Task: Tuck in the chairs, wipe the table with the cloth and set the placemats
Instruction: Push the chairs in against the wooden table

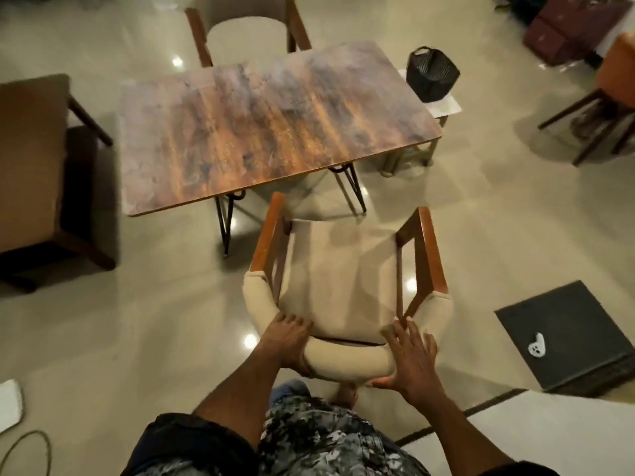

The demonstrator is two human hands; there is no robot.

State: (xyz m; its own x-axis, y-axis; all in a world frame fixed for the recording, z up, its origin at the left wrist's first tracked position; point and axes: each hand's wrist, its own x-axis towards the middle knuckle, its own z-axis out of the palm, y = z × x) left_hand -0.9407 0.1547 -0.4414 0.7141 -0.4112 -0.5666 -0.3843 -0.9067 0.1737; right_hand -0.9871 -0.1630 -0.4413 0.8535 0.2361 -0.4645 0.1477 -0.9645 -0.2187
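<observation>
Wore a dark short sleeve (178, 438) at the left, a grey-and-black mottled garment (323, 441) below, blue denim (288, 389) underneath; forearms bare.

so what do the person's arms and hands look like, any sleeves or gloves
Both forearms are bare, with no gloves on the left hand or the right hand. No watch, rings or bands show. A dark short sleeve covers the left upper arm; a dark edge at the right may be another sleeve.

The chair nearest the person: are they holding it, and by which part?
Yes. The left hand grips the chair by its padded curved backrest, fingers over the top; the right hand touches it with fingers spread.
</observation>
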